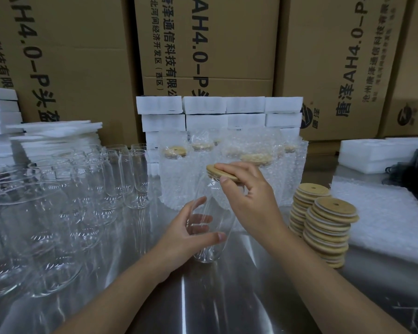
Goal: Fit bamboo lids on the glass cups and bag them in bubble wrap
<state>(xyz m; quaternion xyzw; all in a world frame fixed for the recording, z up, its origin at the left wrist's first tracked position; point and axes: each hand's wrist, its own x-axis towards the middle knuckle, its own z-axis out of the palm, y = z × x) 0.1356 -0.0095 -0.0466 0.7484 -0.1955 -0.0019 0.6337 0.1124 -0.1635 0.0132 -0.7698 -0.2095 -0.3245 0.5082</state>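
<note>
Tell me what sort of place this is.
Most likely a packing station in a warehouse or small factory. Printed cardboard cartons are stacked behind a metal table that holds rows of empty glass cups, stacks of bamboo lids and cups already bagged in bubble wrap.

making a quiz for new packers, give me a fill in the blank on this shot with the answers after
1. The right hand presses a bamboo ____ onto the cup.
2. The left hand grips the cup's ____ half.
3. Spare lids sit in ____ stacks to the person's right.
4. The finished cups behind the hands are wrapped in ____ wrap.

Answers: lid; lower; two; bubble
</note>
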